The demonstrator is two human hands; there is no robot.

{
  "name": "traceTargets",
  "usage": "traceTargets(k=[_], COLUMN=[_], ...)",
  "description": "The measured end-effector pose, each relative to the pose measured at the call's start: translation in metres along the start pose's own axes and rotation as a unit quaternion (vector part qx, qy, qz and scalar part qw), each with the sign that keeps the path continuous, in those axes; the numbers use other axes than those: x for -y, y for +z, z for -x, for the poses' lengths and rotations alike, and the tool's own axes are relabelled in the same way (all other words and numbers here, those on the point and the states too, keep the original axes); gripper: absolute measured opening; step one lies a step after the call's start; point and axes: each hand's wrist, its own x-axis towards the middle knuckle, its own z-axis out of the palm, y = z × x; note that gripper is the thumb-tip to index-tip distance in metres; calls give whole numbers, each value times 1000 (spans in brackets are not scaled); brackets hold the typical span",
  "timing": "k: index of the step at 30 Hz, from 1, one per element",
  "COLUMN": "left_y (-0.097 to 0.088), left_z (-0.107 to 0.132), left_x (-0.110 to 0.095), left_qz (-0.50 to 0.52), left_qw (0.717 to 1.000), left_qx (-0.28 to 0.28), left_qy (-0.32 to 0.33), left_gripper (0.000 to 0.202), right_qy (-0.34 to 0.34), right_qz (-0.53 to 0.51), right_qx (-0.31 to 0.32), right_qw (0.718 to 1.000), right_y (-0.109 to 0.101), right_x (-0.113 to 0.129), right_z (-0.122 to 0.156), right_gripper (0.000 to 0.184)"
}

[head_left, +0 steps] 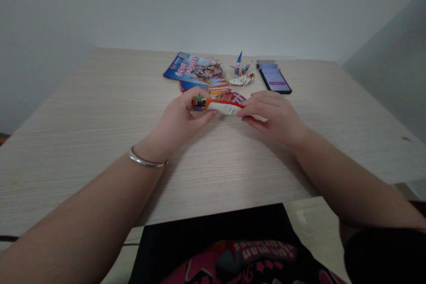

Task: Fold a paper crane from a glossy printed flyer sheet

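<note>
Between my two hands is a folded piece of printed paper (223, 107), white with red and orange edges, held just above the table. My left hand (186, 117) grips its left end, thumb in front and fingers behind. At the right end, my right hand (274, 115) pinches the paper between thumb and fingers. Part of the paper is hidden behind the fingers. Just beyond it lies a stack of colourful printed leaflets (199, 71), blue and orange. Folded paper cranes (243, 73) made of similar printed paper stand to the right of the stack; I cannot tell how many.
A dark phone (274, 77) with its screen lit lies at the back right of the pale wooden table (100, 111). A white wall (213, 4) rises behind the table's far edge. The near edge runs by my lap.
</note>
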Motion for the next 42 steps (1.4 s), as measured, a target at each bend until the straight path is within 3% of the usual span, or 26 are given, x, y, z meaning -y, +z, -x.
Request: traceTargets(k=[2, 6, 9, 14, 19, 24, 30, 37, 42], left_y=[-3, -9, -9, -2, 4, 5, 5, 8, 8], left_z=[0, 0, -2, -1, 6, 12, 16, 19, 15], left_x=[-3, -10, -10, 2, 6, -1, -8, -11, -13], left_qz=[-56, -111, -135, -182, -243, -285, -306, -321, -299], left_qw=[998, 977, 951, 916, 902, 894, 894, 889, 897], left_qx=[-5, 113, 206, 291, 287, 284, 270, 270, 272], left_qy=[39, 140, 188, 209, 213, 197, 184, 186, 178], left_gripper=[11, 17, 26, 44, 49, 58, 56, 54, 42], right_qy=[22, 75, 62, 9, 23, 99, 132, 218, 216], right_qz=[24, 52, 42, 15, 9, -36, -64, -175, -234], right_qx=[-18, -44, 11, 65, 57, 75, 96, 36, 9], right_qw=[999, 995, 997, 998, 998, 992, 985, 960, 948], right_y=[2, 7, 10, 16, 23, 27, 31, 36, 36], right_x=[1, -4, -13, -18, -18, -23, -27, -24, -20], right_z=[0, 2, 1, -1, 1, 5, 0, 2, 2], right_gripper=[15, 27, 20, 19, 11, 9, 15, 33, 39])
